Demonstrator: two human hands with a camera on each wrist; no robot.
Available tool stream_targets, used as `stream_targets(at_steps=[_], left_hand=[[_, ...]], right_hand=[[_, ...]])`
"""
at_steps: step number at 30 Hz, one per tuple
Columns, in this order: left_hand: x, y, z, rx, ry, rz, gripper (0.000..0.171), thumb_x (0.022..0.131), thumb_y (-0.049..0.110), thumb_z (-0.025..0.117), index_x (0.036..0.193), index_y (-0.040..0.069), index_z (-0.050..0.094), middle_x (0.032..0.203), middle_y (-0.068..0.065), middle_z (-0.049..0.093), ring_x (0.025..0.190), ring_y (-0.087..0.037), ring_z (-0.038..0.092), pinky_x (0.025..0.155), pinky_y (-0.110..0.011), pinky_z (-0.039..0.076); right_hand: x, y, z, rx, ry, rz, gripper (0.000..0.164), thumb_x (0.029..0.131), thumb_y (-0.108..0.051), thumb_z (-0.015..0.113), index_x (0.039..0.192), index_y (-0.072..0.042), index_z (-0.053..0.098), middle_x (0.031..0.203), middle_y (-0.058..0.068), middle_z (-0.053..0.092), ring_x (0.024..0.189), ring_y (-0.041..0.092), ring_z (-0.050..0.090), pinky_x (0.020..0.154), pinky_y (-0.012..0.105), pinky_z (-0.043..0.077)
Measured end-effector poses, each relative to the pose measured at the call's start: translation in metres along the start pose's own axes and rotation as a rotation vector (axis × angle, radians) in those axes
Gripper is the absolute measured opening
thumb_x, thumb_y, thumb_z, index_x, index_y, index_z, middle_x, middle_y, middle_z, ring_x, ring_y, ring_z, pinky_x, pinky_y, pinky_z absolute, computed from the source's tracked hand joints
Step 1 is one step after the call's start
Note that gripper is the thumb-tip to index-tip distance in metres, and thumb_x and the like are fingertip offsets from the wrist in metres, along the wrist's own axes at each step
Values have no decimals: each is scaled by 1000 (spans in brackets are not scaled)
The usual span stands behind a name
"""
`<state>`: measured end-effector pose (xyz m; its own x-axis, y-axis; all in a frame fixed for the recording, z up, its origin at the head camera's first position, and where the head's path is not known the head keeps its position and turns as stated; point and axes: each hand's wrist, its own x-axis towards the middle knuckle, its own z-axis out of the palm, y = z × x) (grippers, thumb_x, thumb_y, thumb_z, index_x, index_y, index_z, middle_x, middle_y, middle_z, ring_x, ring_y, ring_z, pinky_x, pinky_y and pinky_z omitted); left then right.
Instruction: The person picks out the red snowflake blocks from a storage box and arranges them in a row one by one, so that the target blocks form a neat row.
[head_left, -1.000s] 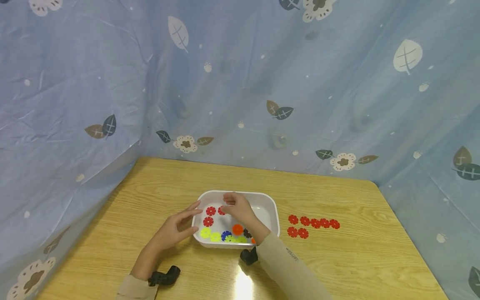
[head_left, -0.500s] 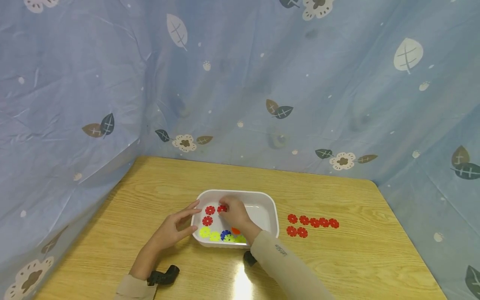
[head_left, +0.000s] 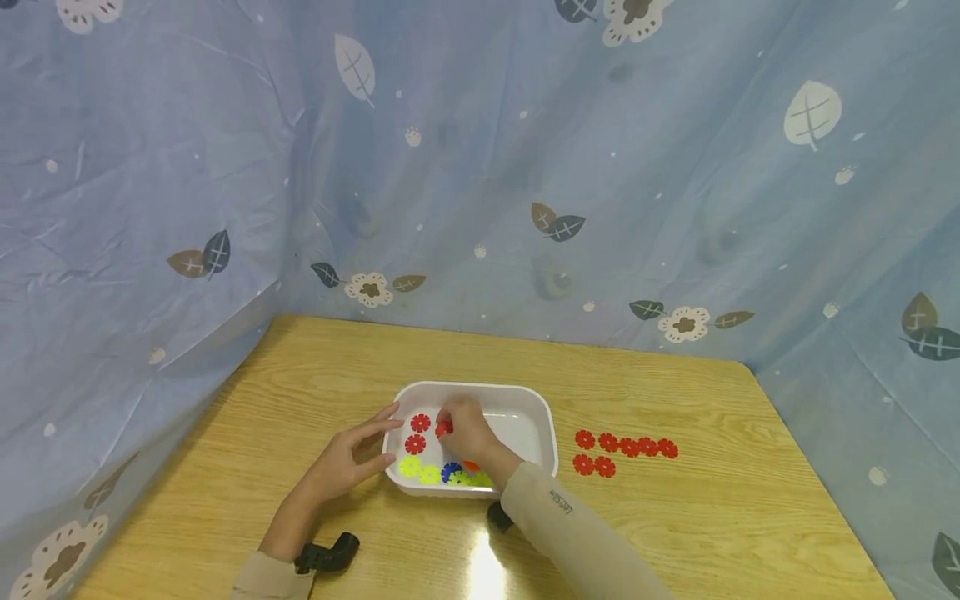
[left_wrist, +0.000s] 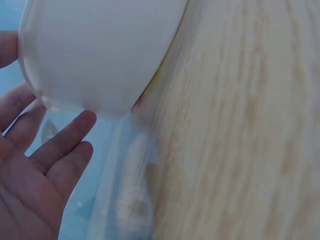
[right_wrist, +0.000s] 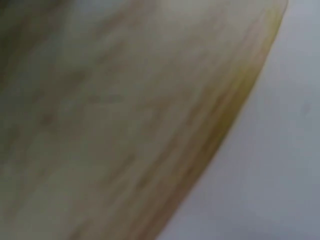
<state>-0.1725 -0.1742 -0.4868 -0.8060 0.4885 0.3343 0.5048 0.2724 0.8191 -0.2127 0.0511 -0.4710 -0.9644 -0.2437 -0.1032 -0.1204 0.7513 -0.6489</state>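
Note:
My right hand (head_left: 465, 429) reaches into the white tray (head_left: 528, 479) and pinches a red snowflake disc (head_left: 444, 428) between thumb and fingers. Two more red snowflake discs (head_left: 416, 444) lie just left of it on the tray floor. Along the tray's near side are yellow-green discs (head_left: 410, 466), a blue disc (head_left: 452, 472) and an orange disc (head_left: 472, 466), partly covered by the right forearm. My left hand (head_left: 352, 454) rests at the tray's left end, fingers spread, tips right at the rim. In the left wrist view its fingers (left_wrist: 65, 135) lie by the tray's outer wall.
Right of the tray, red discs (head_left: 630, 447) lie in two rows on the wooden table (head_left: 712, 517). A blue patterned curtain (head_left: 480, 167) hangs behind and at both sides. Only blurred wood and white tray wall show in the right wrist view.
My right hand has lowered into the tray, its fingers have closed on a red snowflake disc, and the disc has shifted slightly toward me. The left hand has stayed at the tray's left end.

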Motion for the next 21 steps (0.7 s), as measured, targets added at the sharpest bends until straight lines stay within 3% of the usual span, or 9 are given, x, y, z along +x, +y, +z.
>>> stream_targets(at_steps=[10,16,21], left_hand=[[-1,-4,-1,3,-2,23,44,90,10,65,130,-3,53,151,-19,33,140,-21,31,107,-12,31],[0,-5,-1,-5,-9,27,44,90,11,64,130,-3,53,151,-19,33,140,-16,30,107,-12,30],[-1,-5,0,-2,-10,23,44,90,11,64,130,-2,53,152,-18,32,139,-24,32,107,-14,32]], right_hand=[[-3,0,-4,37,-17,5,20,80,-3,72,92,-14,60,90,-2,55,82,13,51,77,27,53],[-5,2,-15,214,-9,14,20,80,-4,71,98,-11,65,92,1,62,82,16,54,76,28,55],[-10,3,-26,351,-30,3,23,82,-5,70,104,-7,67,94,4,64,81,17,57,71,26,56]])
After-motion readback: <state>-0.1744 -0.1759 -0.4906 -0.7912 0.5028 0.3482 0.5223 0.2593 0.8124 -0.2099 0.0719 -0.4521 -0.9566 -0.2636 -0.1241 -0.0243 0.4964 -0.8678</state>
